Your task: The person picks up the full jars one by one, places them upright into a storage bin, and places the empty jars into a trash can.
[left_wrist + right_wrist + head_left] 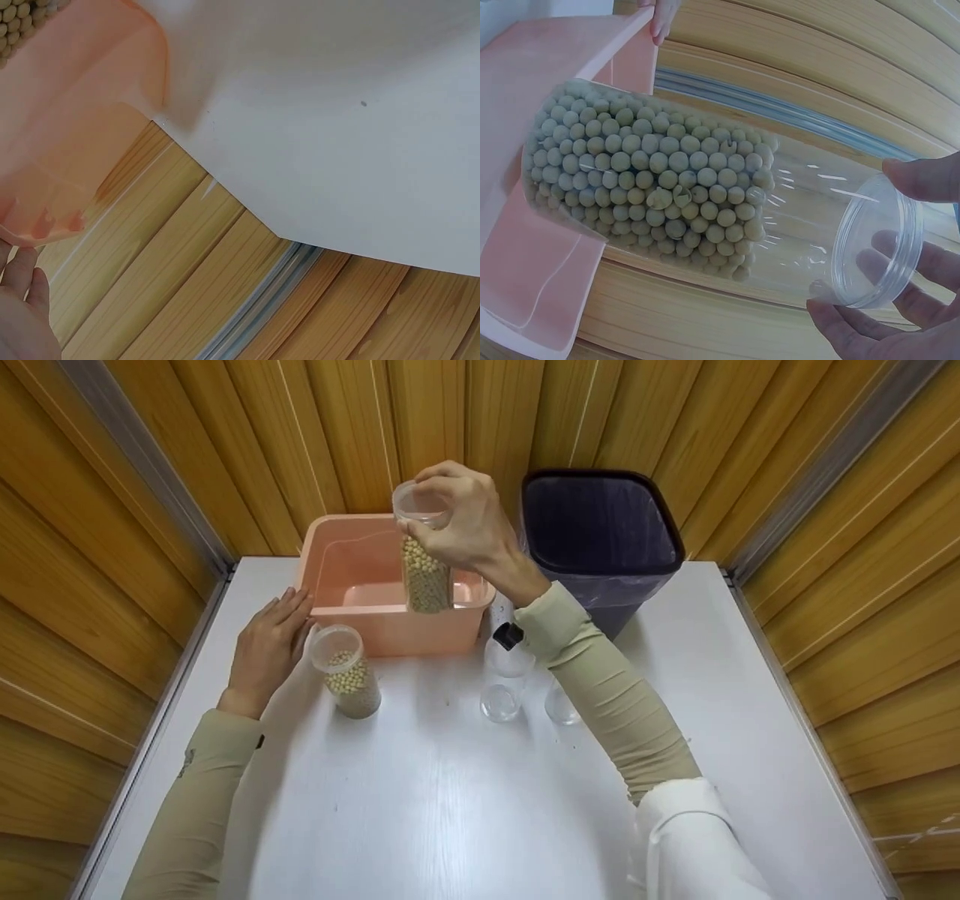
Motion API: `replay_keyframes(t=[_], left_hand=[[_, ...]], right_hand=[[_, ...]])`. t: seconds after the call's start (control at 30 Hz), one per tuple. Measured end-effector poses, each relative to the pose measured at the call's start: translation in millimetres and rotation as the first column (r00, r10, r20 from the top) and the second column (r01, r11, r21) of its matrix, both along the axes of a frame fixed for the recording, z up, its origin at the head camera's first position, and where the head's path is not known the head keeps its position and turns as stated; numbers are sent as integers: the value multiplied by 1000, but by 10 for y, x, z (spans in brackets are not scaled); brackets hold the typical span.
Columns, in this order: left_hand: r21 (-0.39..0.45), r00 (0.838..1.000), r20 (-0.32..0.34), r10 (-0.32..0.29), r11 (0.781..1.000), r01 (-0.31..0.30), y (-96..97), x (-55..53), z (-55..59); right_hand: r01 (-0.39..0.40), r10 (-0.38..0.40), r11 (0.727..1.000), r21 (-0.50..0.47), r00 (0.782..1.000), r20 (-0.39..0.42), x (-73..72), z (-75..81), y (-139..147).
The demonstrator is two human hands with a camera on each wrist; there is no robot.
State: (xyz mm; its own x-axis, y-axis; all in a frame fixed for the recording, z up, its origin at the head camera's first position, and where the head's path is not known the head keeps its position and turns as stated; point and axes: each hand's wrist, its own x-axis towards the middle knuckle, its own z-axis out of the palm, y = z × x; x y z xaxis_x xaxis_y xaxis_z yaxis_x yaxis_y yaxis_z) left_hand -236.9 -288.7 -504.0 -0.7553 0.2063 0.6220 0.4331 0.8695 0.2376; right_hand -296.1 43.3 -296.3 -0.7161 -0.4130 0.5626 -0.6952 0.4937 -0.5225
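Note:
My right hand (469, 514) grips a clear jar (427, 585) partly filled with pale yellow soybeans, thumb and fingers around its open mouth. In the head view this jar hangs upright over the front rim of a pink plastic basin (390, 630). The right wrist view shows the beans (660, 172) packed in its lower part, with clear space below the rim. My left hand (270, 641) rests its fingers against the basin's left rim, fingertips (19, 266) at the edge. Just right of that hand, a second open jar (349, 675) of soybeans stands on the table.
Behind and to the right stands a dark bin (600, 577) lined with a bag. Partly hidden by my right forearm are clear containers (501, 701) on the white table (435, 810). Wood-patterned walls (495, 420) enclose the back and sides.

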Motion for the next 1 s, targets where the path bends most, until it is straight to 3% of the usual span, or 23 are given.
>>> replay_keyframes(t=[0.33,1.0], left_hand=[[5,1000,-1,-12,1000,12,30,-6,12],[7,1000,2,-9,1000,9,55,-1,-16]], right_hand=[[54,-55,998,30,998,42,-114,1,-14],[137,-136,990,-9,989,65,-387,-244,-82]])
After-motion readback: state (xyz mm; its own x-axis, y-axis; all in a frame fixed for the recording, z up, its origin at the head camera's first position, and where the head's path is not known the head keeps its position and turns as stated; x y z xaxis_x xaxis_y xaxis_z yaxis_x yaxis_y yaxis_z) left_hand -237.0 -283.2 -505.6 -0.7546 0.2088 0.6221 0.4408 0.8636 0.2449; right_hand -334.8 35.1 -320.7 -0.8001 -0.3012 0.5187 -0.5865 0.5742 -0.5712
